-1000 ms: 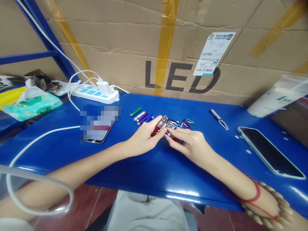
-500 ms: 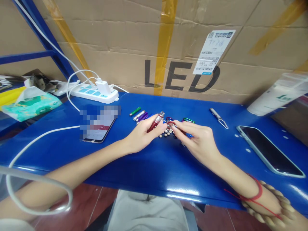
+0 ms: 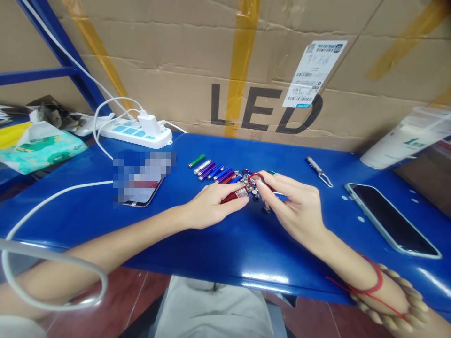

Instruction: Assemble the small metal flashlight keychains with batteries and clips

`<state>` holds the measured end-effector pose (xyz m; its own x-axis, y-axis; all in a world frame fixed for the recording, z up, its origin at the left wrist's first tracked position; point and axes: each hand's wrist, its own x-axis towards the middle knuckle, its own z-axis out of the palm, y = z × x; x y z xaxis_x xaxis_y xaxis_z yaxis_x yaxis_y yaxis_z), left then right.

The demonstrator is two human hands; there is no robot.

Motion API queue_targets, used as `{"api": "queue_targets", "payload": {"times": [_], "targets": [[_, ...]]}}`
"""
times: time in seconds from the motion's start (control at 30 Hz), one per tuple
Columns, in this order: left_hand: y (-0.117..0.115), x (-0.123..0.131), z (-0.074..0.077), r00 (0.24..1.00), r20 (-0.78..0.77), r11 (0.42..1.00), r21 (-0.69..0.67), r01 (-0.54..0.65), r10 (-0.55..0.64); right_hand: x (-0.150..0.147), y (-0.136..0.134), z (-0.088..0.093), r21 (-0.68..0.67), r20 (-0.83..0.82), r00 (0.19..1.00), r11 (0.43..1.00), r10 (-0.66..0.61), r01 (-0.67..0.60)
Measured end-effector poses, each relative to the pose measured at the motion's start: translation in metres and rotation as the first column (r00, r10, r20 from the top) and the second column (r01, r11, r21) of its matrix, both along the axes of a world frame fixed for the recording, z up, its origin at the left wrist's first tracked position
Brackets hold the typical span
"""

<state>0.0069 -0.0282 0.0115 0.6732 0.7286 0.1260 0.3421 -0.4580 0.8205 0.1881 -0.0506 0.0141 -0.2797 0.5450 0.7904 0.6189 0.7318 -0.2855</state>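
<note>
My left hand is closed around a small red flashlight, a metal tube with a pale printed label, its end facing right. Pinched in the fingertips of my right hand is a red carabiner clip, held right at the flashlight's end; whether the two are joined I cannot tell. Beyond my left hand lies a row of small metal tubes in purple, blue, red and silver, with a green tube at its far left. Small metal parts and other clips lie under and behind my right fingers, partly hidden.
A silver tube with a clip lies to the right, near a phone in a pale case and a plastic cup. On the left are a charging phone, a power strip and loose white cable. Cardboard stands behind.
The red flashlight has tipped from slanting upward to nearly level, its end now at the carabiner. Both hands have come together, uncovering more of the tube row.
</note>
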Motion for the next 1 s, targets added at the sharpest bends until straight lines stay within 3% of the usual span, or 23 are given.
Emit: {"api": "queue_targets", "payload": {"times": [0.33,0.5,0.63,0.77,0.9,1.0], "targets": [[0.000,0.001,0.005,0.987,0.141,0.997,0.022,-0.080,0.076,0.004,-0.001,0.002,-0.105,0.034,0.999,0.994,0.012,-0.008],[0.004,-0.001,0.006,0.981,0.168,0.995,0.028,-0.098,0.092,0.007,0.000,0.005,-0.239,0.008,0.997,0.969,0.073,-0.069],[0.005,0.000,0.004,0.989,0.129,0.996,0.047,-0.072,0.065,0.007,0.000,0.005,-0.366,-0.128,0.992,0.929,0.007,-0.054],[0.006,0.002,0.000,0.997,0.038,0.997,0.031,-0.073,0.072,0.008,0.004,0.006,-0.461,-0.344,0.936,0.881,-0.070,-0.104],[0.007,0.001,-0.002,0.995,0.039,0.993,-0.067,-0.093,0.095,0.019,0.018,0.011,-0.381,-0.525,0.840,0.920,-0.132,-0.093],[0.009,0.000,-0.002,0.988,0.061,0.989,-0.051,-0.142,0.145,0.036,0.033,0.014,-0.307,-0.645,0.745,0.951,-0.171,-0.047]]}}
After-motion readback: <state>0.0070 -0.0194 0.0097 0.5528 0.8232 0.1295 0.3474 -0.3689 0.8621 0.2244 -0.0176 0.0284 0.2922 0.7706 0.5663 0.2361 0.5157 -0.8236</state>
